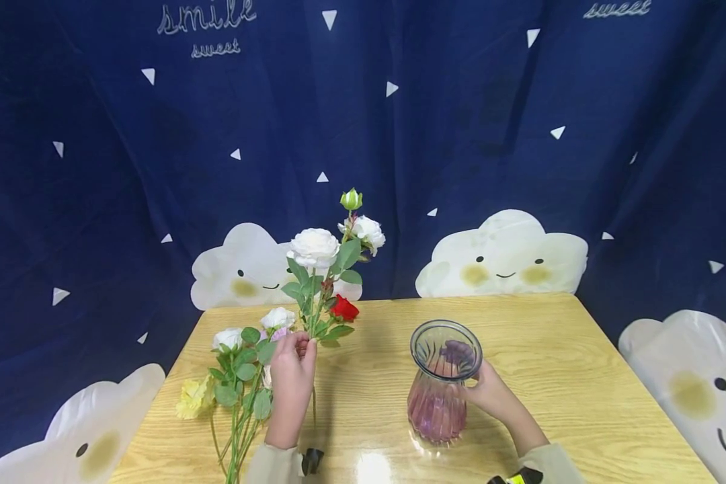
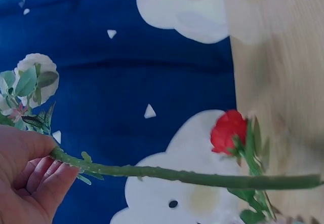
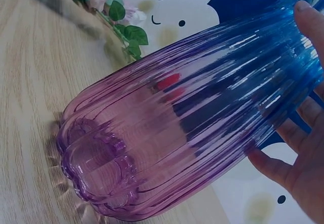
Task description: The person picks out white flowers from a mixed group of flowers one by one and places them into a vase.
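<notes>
My left hand pinches the green stem of a white rose between thumb and fingers, holding it upright above the table. The spray also bears another white bloom and a green-white bud. In the left wrist view the lower stem runs bare below the grip. To the right, a ribbed glass vase, purple at the base and bluish at the neck, stands on the table. My right hand grips it near the neck from the right side; in the right wrist view, thumb and fingers spread around the glass.
Left of my left hand lie several artificial flowers, among them a white rose and a yellow flower. A red rose lies behind the held stem. A blue curtain with clouds hangs behind the wooden table.
</notes>
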Demonstrator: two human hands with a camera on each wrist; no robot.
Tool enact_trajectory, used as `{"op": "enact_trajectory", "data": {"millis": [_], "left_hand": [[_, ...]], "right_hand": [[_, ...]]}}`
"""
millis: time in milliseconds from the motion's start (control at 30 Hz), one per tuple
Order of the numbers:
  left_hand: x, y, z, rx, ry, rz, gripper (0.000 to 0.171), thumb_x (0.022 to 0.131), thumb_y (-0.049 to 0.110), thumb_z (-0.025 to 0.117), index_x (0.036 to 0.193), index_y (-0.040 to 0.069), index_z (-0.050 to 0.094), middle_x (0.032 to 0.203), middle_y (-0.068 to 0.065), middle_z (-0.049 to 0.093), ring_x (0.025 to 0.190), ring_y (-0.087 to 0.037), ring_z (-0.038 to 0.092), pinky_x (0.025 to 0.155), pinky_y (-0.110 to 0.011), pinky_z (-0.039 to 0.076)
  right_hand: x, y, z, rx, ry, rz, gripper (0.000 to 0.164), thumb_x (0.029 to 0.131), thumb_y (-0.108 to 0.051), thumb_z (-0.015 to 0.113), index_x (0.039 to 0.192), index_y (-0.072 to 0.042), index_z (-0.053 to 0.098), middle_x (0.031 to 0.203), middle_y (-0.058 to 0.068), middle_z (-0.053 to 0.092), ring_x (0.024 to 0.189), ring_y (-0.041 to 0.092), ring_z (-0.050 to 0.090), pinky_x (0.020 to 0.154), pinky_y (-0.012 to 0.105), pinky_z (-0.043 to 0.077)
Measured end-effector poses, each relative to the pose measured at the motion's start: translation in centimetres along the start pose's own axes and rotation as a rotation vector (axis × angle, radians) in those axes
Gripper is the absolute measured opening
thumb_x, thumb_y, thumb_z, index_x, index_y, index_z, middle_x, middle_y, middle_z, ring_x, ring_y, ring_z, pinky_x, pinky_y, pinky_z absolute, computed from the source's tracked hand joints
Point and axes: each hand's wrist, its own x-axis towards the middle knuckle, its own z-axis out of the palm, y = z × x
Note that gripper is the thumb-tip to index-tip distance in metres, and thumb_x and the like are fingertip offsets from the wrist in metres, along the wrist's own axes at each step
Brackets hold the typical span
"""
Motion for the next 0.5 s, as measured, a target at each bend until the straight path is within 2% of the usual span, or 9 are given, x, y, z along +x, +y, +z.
{"op": "enact_trajectory", "data": {"millis": [267,333,500], "left_hand": [[0.9,2.2,1.4,-0.084,0.027,0.082,0.007,0.077,-0.002,0.068,0.081,-0.003,0.062,0.073,-0.008,0.055,0.063,-0.021,0.058,0.057,-0.029,0.051],[1.1,2.8,1.7,-0.108,0.028,0.090,0.008,0.077,-0.002,0.068,0.081,-0.003,0.062,0.074,-0.008,0.055,0.063,-0.021,0.059,0.057,-0.028,0.051],[1.6,4.6,2.2,-0.185,0.020,0.115,0.008,0.077,-0.002,0.068,0.082,-0.004,0.062,0.074,-0.008,0.055,0.063,-0.021,0.060,0.058,-0.027,0.052]], "right_hand": [[0.0,0.0,-0.1,0.013,-0.014,-0.049,0.070,0.070,0.003,0.071,0.130,0.007,0.037,0.121,0.026,0.050,0.107,0.003,0.049,0.087,0.031,0.044],[0.0,-0.1,-0.1,0.016,-0.017,-0.048,0.070,0.070,0.004,0.071,0.130,0.008,0.036,0.121,0.026,0.050,0.107,0.003,0.049,0.086,0.033,0.044],[0.0,-0.1,0.0,0.007,-0.006,-0.020,0.067,0.071,0.000,0.070,0.129,0.007,0.038,0.117,0.025,0.052,0.106,0.001,0.048,0.083,0.049,0.044]]}}
